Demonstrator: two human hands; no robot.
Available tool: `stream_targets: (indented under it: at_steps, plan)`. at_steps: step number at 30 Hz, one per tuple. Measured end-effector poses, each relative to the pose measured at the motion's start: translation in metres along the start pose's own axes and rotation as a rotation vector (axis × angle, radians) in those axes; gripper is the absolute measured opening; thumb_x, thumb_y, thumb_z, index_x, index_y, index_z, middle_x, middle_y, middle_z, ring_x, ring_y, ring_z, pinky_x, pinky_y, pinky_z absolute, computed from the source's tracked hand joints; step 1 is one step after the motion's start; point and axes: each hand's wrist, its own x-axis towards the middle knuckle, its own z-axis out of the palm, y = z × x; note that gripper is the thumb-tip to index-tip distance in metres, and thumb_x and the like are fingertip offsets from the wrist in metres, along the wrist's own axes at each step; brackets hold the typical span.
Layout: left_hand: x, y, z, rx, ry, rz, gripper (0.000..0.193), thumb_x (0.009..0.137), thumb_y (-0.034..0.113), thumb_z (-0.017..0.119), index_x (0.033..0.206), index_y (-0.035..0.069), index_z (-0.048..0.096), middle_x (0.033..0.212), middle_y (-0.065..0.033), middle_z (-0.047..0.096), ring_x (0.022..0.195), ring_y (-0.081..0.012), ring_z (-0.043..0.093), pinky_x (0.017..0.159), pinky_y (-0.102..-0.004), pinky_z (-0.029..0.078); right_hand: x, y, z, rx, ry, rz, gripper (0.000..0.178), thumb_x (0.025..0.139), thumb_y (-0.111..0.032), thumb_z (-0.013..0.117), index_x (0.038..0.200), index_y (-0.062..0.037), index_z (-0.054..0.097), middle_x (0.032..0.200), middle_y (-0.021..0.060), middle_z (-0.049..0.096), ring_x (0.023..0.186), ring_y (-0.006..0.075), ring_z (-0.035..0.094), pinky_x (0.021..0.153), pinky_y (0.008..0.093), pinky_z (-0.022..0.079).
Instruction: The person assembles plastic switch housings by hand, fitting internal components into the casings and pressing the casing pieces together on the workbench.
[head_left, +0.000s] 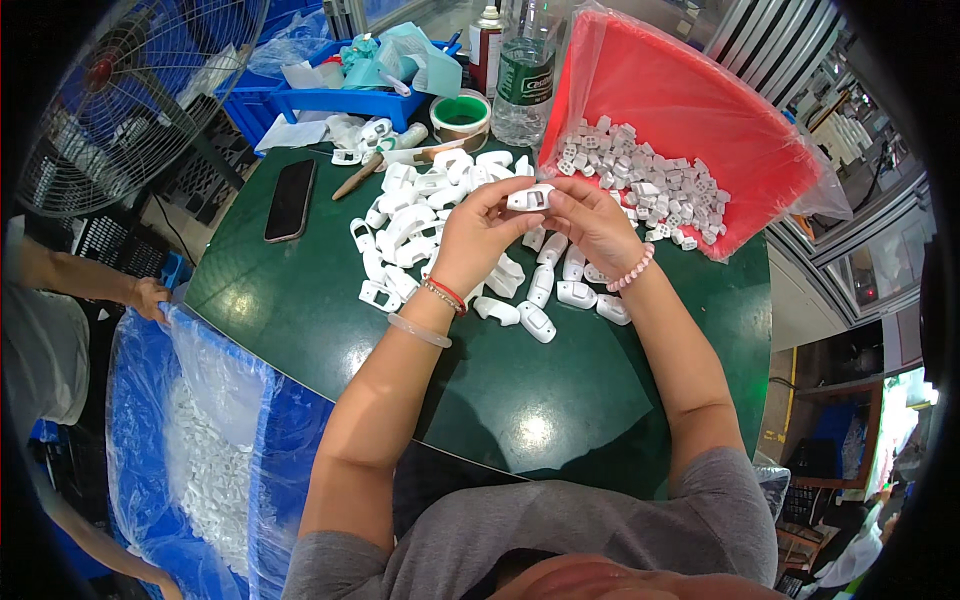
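Between the fingers of my left hand (484, 226) and my right hand (594, 222) is a white plastic housing (531, 198) with a rectangular opening on top. Both hands pinch it from its two ends, above the far middle of the green table (330, 320). Under and left of my hands lies a loose heap of similar white housings (407, 222). Several more housings (540, 285) lie below my right hand, some with a piece set in the opening. Small white block-like parts (650, 180) spill from a red, plastic-lined bin (660, 90) beyond my right hand.
A black phone (291, 200) and a wooden-handled tool (356, 178) lie at the left. Behind stand a tape roll (461, 115), a bottle (524, 85), a spray can (486, 50) and a blue bin (340, 100). A person's hand (150, 298) holds a lined blue crate (290, 430); a fan (120, 90) stands far left.
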Motion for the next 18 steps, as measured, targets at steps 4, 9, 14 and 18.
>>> stream_targets:
  at_steps: [4, 9, 14, 18]
  plan:
    - [-0.001, 0.0068, 0.002, -0.141, -0.015, -0.051, 0.038, 0.079, 0.005, 0.063, 0.115, 0.001, 0.051, 0.1, -0.0077, 0.057, 0.091, -0.0123, 0.056, 0.077, -0.0228, 0.046, 0.0001, 0.001, -0.0026, 0.061, 0.018, -0.004, 0.027, 0.086, -0.016, 0.056, 0.108, -0.0029, 0.053, 0.101, 0.0047, 0.058, 0.09, 0.0126, 0.056, 0.081, 0.029, 0.046]
    - [-0.0011, 0.0103, 0.0032, -0.162, 0.037, -0.107, 0.039, 0.08, 0.001, 0.06, 0.116, -0.002, 0.048, 0.105, -0.0101, 0.057, 0.093, -0.0126, 0.056, 0.082, -0.022, 0.045, -0.0003, 0.0012, -0.0021, 0.064, 0.049, -0.015, 0.025, 0.085, -0.015, 0.057, 0.107, -0.0027, 0.053, 0.1, 0.0043, 0.058, 0.089, 0.0118, 0.056, 0.079, 0.0269, 0.045]
    - [-0.0001, 0.0059, -0.0012, -0.157, 0.017, -0.127, 0.037, 0.08, 0.001, 0.06, 0.115, -0.002, 0.049, 0.103, -0.0103, 0.058, 0.092, -0.0123, 0.056, 0.081, -0.0219, 0.045, 0.0016, 0.0015, -0.0003, 0.035, 0.065, -0.015, 0.026, 0.085, -0.016, 0.058, 0.106, -0.0017, 0.054, 0.098, 0.0035, 0.058, 0.088, 0.0104, 0.055, 0.077, 0.0245, 0.045]
    - [0.0021, 0.0074, -0.0021, -0.177, 0.0, -0.126, 0.038, 0.08, 0.001, 0.06, 0.116, -0.002, 0.047, 0.102, -0.0106, 0.059, 0.093, -0.012, 0.056, 0.081, -0.0214, 0.045, 0.0043, 0.0013, -0.002, -0.023, 0.071, -0.035, 0.028, 0.084, -0.017, 0.059, 0.106, -0.0007, 0.053, 0.098, 0.004, 0.057, 0.087, 0.0098, 0.055, 0.077, 0.0238, 0.045]
